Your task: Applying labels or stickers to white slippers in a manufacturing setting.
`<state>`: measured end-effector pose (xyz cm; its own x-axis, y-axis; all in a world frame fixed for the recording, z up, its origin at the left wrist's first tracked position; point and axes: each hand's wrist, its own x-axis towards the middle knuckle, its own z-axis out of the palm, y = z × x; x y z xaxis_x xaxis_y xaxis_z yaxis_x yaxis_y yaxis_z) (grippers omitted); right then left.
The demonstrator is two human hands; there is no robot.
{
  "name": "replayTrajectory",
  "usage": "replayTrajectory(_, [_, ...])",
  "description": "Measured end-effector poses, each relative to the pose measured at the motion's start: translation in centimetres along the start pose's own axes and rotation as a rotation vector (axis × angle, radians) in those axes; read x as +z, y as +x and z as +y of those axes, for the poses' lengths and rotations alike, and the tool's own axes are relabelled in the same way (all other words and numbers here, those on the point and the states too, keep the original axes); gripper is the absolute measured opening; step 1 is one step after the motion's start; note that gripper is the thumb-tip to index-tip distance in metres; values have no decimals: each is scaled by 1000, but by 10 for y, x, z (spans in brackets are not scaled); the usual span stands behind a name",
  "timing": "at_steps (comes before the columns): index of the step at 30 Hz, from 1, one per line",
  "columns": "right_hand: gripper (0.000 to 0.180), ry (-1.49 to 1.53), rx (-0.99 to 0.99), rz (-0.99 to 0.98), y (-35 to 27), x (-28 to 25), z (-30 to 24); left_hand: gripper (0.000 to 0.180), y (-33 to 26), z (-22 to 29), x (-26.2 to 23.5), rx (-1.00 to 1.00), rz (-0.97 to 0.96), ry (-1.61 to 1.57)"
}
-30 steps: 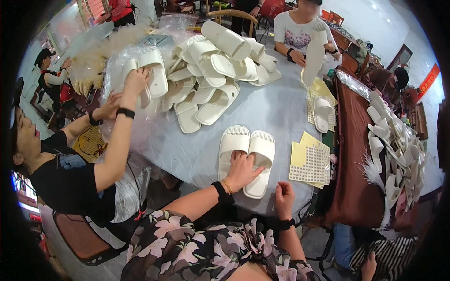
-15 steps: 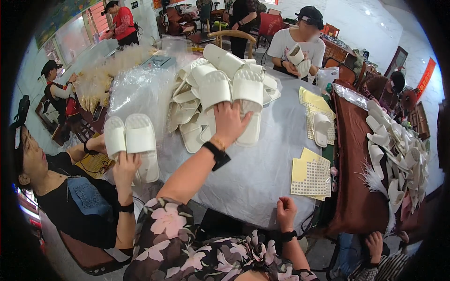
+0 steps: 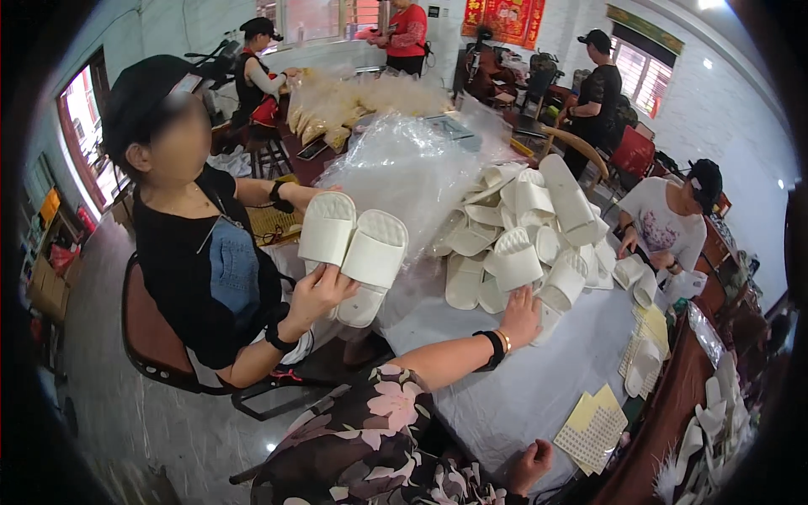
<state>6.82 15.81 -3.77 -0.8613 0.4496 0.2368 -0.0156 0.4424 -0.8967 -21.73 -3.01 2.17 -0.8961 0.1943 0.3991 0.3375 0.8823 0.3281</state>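
My left hand (image 3: 520,318) reaches across to the near side of a heap of white slippers (image 3: 484,240). Its fingers grip the open ends of two slippers lying side by side, a left one (image 3: 515,261) and a right one (image 3: 566,284); the fingertips are partly hidden. Down by the table's front edge, my right hand (image 3: 530,467) rests with curled fingers and nothing visible in it. At my left, a seated co-worker holds up a pair of white slippers (image 3: 353,252) by their open ends.
A grey-covered table (image 3: 471,387) bears clear plastic bags (image 3: 396,168) behind the heap. Yellow sticker sheets (image 3: 593,429) and a single slipper (image 3: 644,366) lie at the right. Beyond, a brown-covered surface (image 3: 648,446) carries more slippers. Another co-worker (image 3: 669,219) sits at the far right.
My view has swung to the left, so the scene has shifted rightward. The co-worker at my left has raised their pair of slippers. My left hand remains at the two slippers.
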Motion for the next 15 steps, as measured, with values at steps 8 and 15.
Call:
replayTrajectory(8, [10, -1, 9, 11, -1, -2, -3, 55, -63, 21, 4, 151, -25, -209])
replayTrajectory(15, [8, -10, -7, -2, -2, -3, -12, 54, -84, 23, 20, 259, -101, -247])
